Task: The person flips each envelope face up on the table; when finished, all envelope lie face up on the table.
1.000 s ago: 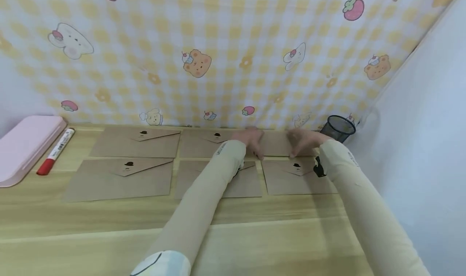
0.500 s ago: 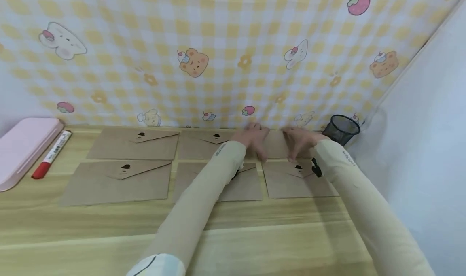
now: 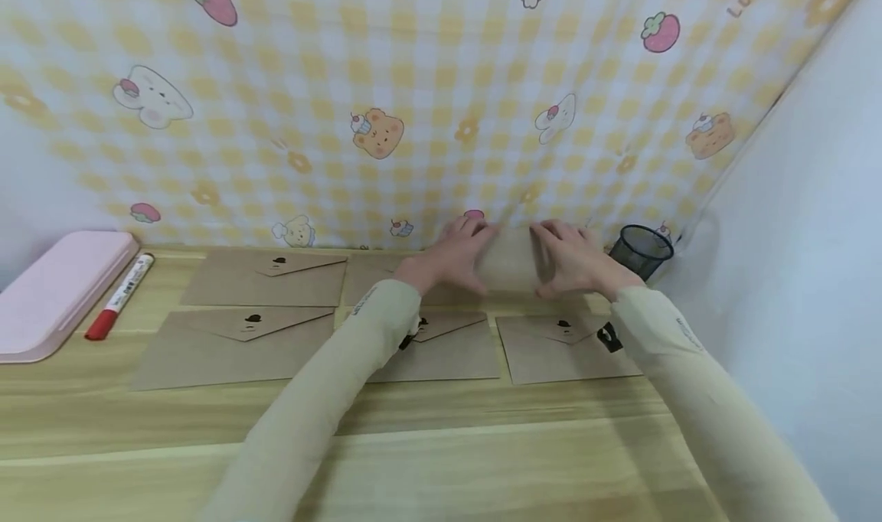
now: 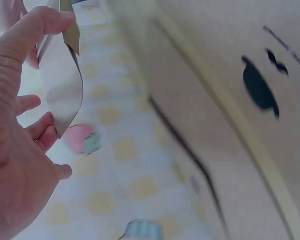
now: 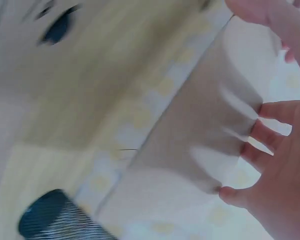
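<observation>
A brown kraft paper envelope (image 3: 508, 265) is lifted at the back, held by its two ends between both hands. My left hand (image 3: 451, 256) pinches one end; in the left wrist view the thumb is on the near edge and fingertips support the envelope (image 4: 64, 87) from the other side. At the opposite end my right hand (image 3: 579, 260) grips it, the thumb on one edge and fingertips along the other, as the right wrist view shows on the envelope (image 5: 185, 145). Just in front lies another envelope (image 3: 565, 357) with a black hat print.
More envelopes lie in two rows: back left (image 3: 269, 286), front left (image 3: 234, 357), back middle (image 3: 368, 273) and front middle (image 3: 448, 361). A black mesh pen holder (image 3: 641, 252) stands beside the right hand. A red-capped marker (image 3: 120, 296) and pink case (image 3: 62, 296) lie far left.
The envelope at the back right has come up off the table between both hands and tilted upright. The left forearm has shifted left, and the head view has moved slightly.
</observation>
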Tool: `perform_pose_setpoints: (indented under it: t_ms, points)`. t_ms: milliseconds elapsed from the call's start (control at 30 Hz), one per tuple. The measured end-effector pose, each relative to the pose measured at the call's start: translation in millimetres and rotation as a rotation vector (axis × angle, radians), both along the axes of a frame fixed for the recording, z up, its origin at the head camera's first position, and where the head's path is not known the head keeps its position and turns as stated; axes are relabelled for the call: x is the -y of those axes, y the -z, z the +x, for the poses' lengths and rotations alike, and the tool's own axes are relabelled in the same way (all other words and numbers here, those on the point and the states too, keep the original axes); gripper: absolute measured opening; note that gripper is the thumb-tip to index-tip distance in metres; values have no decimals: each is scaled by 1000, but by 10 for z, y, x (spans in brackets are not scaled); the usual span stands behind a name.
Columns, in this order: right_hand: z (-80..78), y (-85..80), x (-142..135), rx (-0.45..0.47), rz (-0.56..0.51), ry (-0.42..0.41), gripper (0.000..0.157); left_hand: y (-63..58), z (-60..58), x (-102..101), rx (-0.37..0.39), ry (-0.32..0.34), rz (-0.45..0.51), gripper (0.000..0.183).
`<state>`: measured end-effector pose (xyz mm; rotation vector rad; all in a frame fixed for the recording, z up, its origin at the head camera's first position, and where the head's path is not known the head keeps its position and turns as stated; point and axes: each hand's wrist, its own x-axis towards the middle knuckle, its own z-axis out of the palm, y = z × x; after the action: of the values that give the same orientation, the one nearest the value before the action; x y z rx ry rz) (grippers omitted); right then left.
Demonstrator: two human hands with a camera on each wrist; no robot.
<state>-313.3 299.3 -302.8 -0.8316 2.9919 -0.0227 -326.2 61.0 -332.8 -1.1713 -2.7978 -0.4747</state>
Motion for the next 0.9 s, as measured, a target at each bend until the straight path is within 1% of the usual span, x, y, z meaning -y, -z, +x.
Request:
perform_pose_setpoints:
  t_ms: [67, 167, 267, 333, 400, 467, 533, 567, 633, 667, 700, 733, 800, 833, 900]
  points:
    - [113, -81, 64, -63, -26, -14, 109, -63, 92, 106, -51, 12, 25, 104]
    - [316, -175, 162, -132, -94, -56, 110, -150, 271, 274, -119, 27, 61, 107]
    - [555, -180, 271, -188, -175, -112, 109, -221, 511, 454, -157, 50, 89, 110]
    - [732, -163, 349, -220, -214, -144, 108, -241, 680, 575, -179, 72, 121, 110]
    - [942, -160, 426, -244, -251, -168, 100, -245, 860, 697, -179, 84, 138, 110]
    - [1158, -190, 469, -258, -299, -189, 87, -235, 1015, 808, -170, 89, 144, 111]
    - [1371, -260, 478, -270, -367, -219, 68, -230, 1164, 947, -97, 77, 147, 112]
    - [1468, -301, 468, -270, -406, -231, 56, -232, 1231, 1028, -39, 64, 151, 113]
    - [1612, -380, 432, -266, -464, -250, 40, -248, 1330, 1214, 58, 21, 158, 114]
    - [1662, -413, 415, -262, -484, -256, 35, -261, 1369, 1315, 111, -7, 164, 114]
    - [1700, -435, 401, -249, -491, -254, 32, -274, 1404, 1420, 161, -36, 168, 113]
    - [1725, -447, 392, -234, -487, -250, 29, -290, 1425, 1520, 187, -63, 166, 112]
    - [1741, -446, 397, -206, -456, -242, 24, -322, 1443, 1696, 211, -96, 164, 110]
    - [1740, -437, 412, -191, -439, -243, 23, -340, 1448, 1773, 223, -103, 169, 108]
    - [1736, -410, 458, -161, -409, -250, 22, -385, 1451, 1905, 241, -93, 197, 105]
